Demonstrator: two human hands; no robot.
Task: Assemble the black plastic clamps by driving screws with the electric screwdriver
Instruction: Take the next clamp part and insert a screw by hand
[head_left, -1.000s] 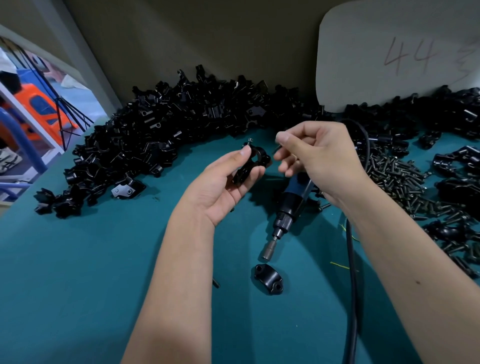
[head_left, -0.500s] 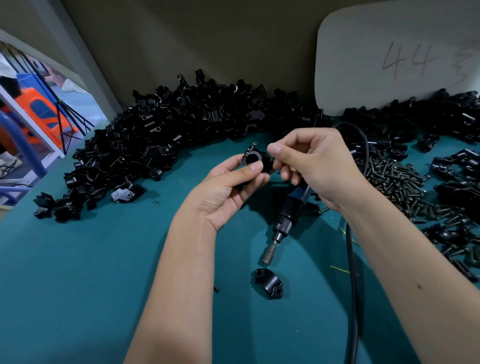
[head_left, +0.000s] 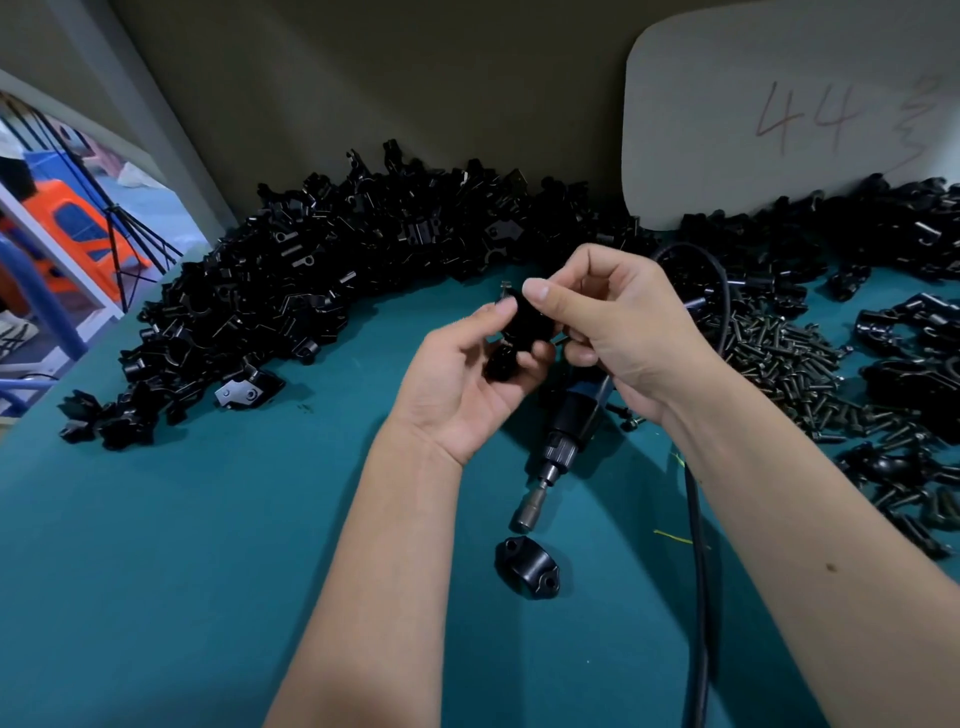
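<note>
Clamp (head_left: 521, 332) sits pinched between left hand (head_left: 467, 379) fingers and right hand (head_left: 618, 332) thumb and forefinger; screwdriver (head_left: 563, 441) lies below them, a cap (head_left: 527, 566) beyond its tip.

At frame centre, the clamp (head_left: 524, 332) is largely covered by the fingers of the left hand (head_left: 467, 379) and right hand (head_left: 628, 332), its form blurred to a dark mass. The screwdriver (head_left: 561, 447) loses its rear body beneath the right hand. The cable (head_left: 696, 597) runs out through the bottom edge. The white board (head_left: 779, 119), upper right, is cut by the top and right edges; beyond "44" its writing cannot be read. The parts pile (head_left: 337, 270) blends into black, single pieces indistinct. Both forearms leave the frame below.
</note>
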